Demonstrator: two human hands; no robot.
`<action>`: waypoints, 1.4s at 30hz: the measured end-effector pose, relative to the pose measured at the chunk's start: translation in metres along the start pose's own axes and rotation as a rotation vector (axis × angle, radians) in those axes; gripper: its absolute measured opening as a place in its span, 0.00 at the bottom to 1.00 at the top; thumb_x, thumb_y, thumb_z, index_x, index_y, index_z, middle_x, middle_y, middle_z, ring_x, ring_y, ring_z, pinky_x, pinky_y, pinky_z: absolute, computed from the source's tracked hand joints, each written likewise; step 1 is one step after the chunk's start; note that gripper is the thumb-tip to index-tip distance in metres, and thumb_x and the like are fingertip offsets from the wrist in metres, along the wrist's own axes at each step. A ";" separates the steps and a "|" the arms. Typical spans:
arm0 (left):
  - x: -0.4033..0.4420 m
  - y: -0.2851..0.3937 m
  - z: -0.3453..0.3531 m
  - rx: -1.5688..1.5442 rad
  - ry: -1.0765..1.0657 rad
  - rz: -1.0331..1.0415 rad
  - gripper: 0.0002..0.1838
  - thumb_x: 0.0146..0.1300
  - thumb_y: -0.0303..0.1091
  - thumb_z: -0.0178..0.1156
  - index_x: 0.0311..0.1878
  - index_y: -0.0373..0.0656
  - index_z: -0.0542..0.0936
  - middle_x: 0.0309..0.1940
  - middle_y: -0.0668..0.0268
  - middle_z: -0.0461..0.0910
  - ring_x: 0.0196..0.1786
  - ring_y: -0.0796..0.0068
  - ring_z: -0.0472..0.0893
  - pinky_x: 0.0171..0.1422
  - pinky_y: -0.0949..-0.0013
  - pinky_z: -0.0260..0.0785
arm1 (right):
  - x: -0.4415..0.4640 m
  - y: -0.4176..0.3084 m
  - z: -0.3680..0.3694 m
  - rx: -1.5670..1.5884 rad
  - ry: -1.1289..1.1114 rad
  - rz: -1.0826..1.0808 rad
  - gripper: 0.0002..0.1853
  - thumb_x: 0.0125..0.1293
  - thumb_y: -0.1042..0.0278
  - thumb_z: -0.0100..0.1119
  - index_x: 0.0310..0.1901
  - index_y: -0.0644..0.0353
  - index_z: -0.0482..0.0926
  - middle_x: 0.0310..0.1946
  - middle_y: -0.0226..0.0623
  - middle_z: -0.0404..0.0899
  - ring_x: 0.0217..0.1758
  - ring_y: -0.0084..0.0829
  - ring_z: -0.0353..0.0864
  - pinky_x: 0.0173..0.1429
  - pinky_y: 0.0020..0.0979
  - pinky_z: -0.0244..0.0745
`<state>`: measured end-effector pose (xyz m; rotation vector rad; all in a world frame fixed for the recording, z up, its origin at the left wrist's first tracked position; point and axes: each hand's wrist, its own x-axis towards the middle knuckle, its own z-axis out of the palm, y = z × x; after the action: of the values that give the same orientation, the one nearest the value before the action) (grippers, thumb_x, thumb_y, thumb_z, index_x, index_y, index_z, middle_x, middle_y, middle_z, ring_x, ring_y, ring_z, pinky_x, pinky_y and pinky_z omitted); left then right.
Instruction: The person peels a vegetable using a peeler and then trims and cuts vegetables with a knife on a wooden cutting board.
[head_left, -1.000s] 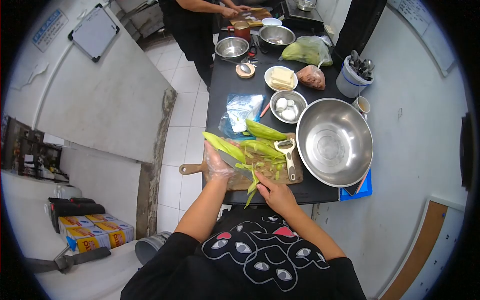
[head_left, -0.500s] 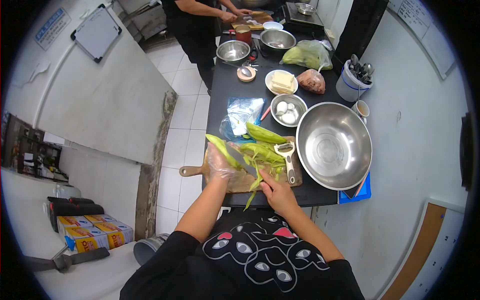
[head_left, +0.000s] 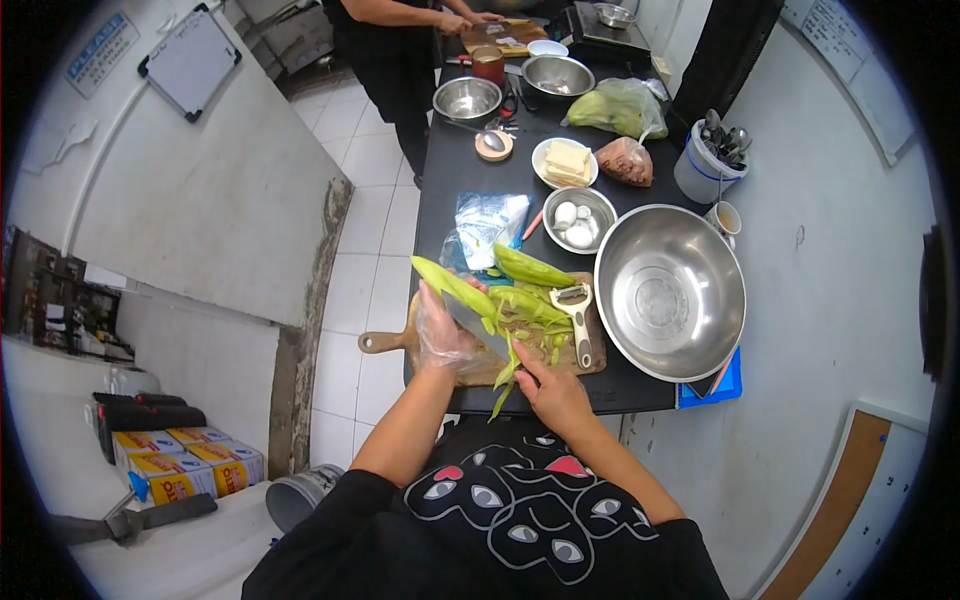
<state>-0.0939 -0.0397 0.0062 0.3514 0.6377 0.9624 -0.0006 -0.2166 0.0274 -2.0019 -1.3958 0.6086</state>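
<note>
Bowl (head_left: 722, 335), wide and steel, sits beside the cutting board (head_left: 385, 342); a bucket (head_left: 697, 177) holds spoons (head_left: 735, 143); a smaller bowl (head_left: 600, 208), white egg-like things (head_left: 577, 236); a dish (head_left: 538, 163), pale slabs (head_left: 567, 158). Over the board, the plastic-gloved left hand (head_left: 440, 335) grips a green vegetable (head_left: 455, 285), the right hand (head_left: 555, 395) a knife (head_left: 474, 323), handle hidden in its fingers. A cup's (head_left: 734, 229) contents are unclear.

- Reads "PLEASE" across the top of a blue-and-white sign (head_left: 102, 48), upper left; smaller lines blurred.
- Shows lettering on yellow-and-white boxes (head_left: 165, 464), too blurred to read.
- Carries tiny, unreadable writing on a whiteboard (head_left: 842, 62), upper right.
</note>
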 end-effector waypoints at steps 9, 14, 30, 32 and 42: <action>-0.012 0.005 0.016 0.052 -0.029 0.098 0.23 0.73 0.56 0.39 0.54 0.45 0.64 0.37 0.60 0.75 0.43 0.65 0.77 0.52 0.59 0.72 | 0.000 -0.004 0.007 -0.104 0.059 -0.046 0.27 0.65 0.52 0.56 0.66 0.34 0.66 0.20 0.45 0.78 0.24 0.48 0.80 0.30 0.46 0.74; -0.010 -0.001 0.010 0.186 -0.016 0.271 0.21 0.74 0.53 0.37 0.52 0.44 0.64 0.36 0.61 0.75 0.42 0.64 0.77 0.53 0.60 0.71 | 0.001 -0.002 0.014 -0.188 0.117 -0.084 0.29 0.64 0.50 0.57 0.67 0.33 0.65 0.18 0.42 0.76 0.22 0.45 0.79 0.26 0.45 0.74; 0.007 -0.019 -0.010 0.115 0.251 0.209 0.21 0.74 0.50 0.37 0.40 0.40 0.68 0.31 0.58 0.75 0.32 0.67 0.76 0.42 0.65 0.73 | 0.005 0.003 0.023 -0.296 0.111 -0.088 0.27 0.64 0.49 0.57 0.64 0.37 0.68 0.17 0.40 0.76 0.19 0.44 0.79 0.23 0.44 0.74; 0.014 -0.021 -0.015 0.150 0.320 0.156 0.22 0.74 0.51 0.37 0.42 0.39 0.69 0.32 0.58 0.75 0.32 0.68 0.76 0.43 0.65 0.73 | 0.007 0.008 0.027 -0.312 0.103 -0.073 0.26 0.64 0.49 0.57 0.64 0.38 0.69 0.18 0.41 0.77 0.20 0.44 0.80 0.24 0.44 0.74; 0.031 -0.030 -0.072 0.152 0.189 -0.112 0.25 0.72 0.57 0.39 0.48 0.43 0.73 0.41 0.59 0.77 0.41 0.65 0.78 0.48 0.62 0.73 | 0.008 0.021 0.016 0.028 -0.043 0.150 0.22 0.69 0.55 0.51 0.63 0.44 0.70 0.36 0.53 0.81 0.38 0.55 0.81 0.43 0.48 0.75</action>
<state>-0.1083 -0.0294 -0.0763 0.3582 0.8970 0.8478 0.0051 -0.2113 0.0007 -2.0954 -1.2628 0.7366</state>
